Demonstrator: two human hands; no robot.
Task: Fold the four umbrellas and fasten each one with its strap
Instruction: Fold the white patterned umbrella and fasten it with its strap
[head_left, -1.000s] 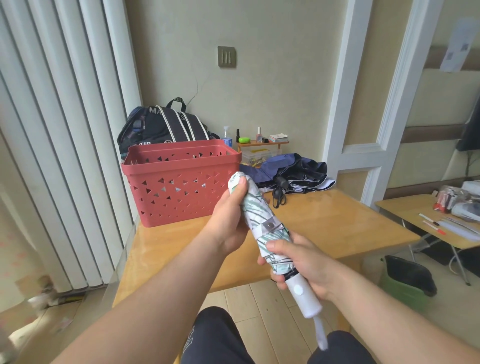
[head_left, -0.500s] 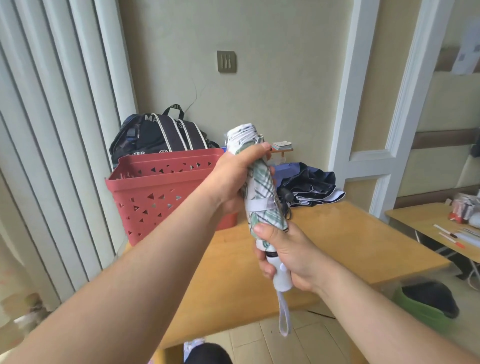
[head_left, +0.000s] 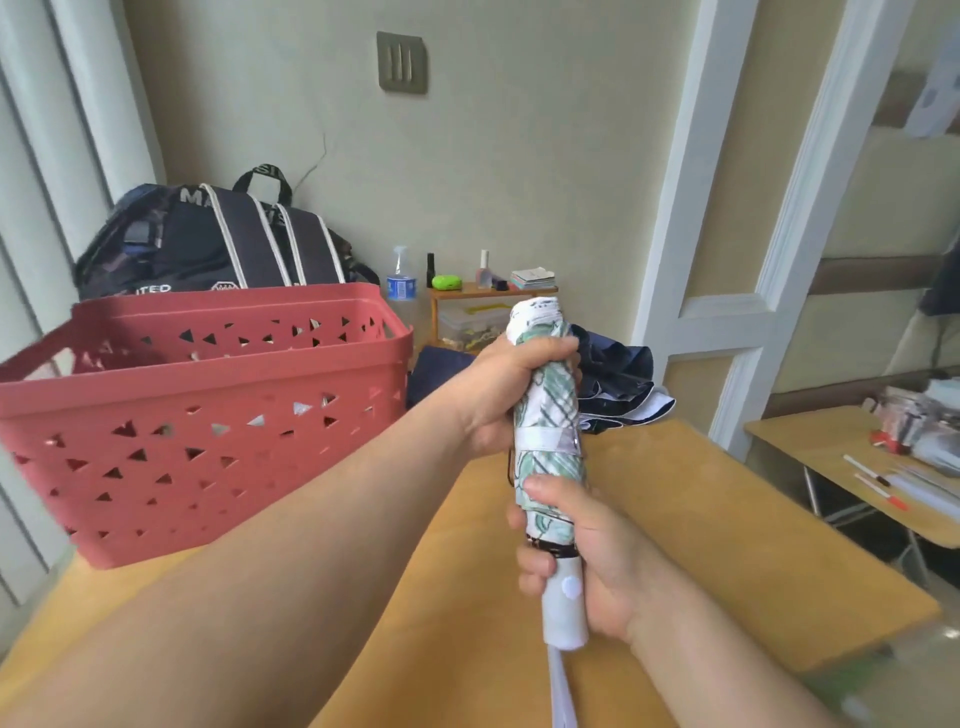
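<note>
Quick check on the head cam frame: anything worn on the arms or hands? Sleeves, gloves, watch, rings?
Nothing worn that shows. The left hand and right hand are bare, with no gloves, and no rings or watch can be seen. Both forearms are bare up to the frame edge, with no sleeve, cuff or wristband in view. No markings or tattoos are visible on them.

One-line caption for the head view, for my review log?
Both hands, left hand and right hand, grip a folded, strapped leaf-print umbrella upright over the wooden table, beside a red basket.
</note>
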